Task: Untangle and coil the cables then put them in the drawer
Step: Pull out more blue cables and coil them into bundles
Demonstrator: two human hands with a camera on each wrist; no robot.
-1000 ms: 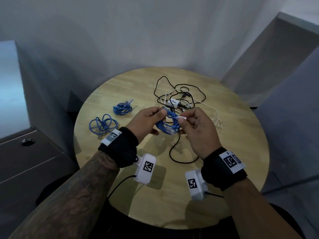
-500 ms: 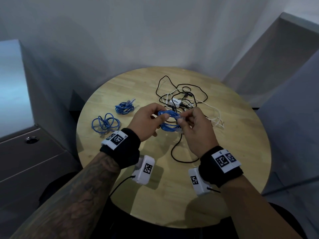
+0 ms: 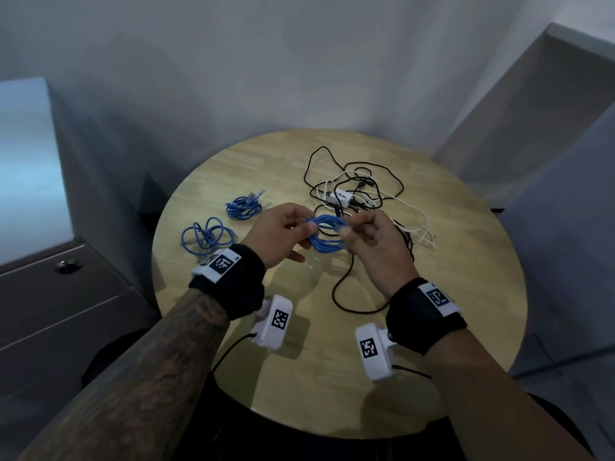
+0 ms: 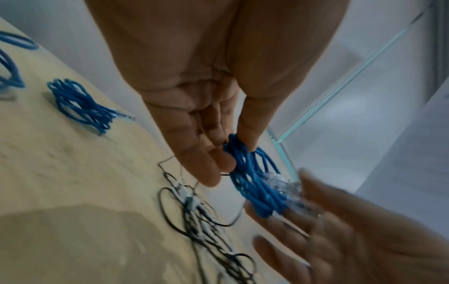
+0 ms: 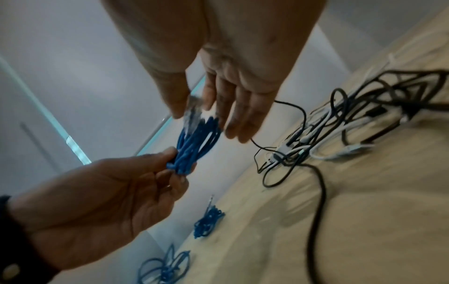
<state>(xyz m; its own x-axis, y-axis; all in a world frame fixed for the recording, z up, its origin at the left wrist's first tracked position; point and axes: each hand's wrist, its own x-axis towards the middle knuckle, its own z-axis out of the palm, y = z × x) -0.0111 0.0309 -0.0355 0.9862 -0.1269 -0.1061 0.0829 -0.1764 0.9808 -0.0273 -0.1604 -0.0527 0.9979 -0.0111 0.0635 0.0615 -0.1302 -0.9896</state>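
A coiled blue cable (image 3: 325,235) hangs above the middle of the round wooden table (image 3: 432,327), held between both hands. My left hand (image 3: 283,234) pinches the coil's left end (image 4: 237,153) between thumb and fingers. My right hand (image 3: 372,241) pinches the clear plug end (image 5: 192,113) at the coil's right side. Two more blue coils lie on the table to the left: a tight one (image 3: 243,207) and a looser one (image 3: 204,236). A tangle of black and white cables (image 3: 357,194) lies behind the hands.
A grey drawer cabinet (image 3: 50,294) with a round lock (image 3: 68,266) stands left of the table, its drawers shut. A loop of black cable (image 3: 346,294) trails toward me between the wrists. Grey walls close in behind and at the right.
The two hands have spread slightly apart, drawing the blue coil out flatter between them. The coils and tangle on the table have not moved.
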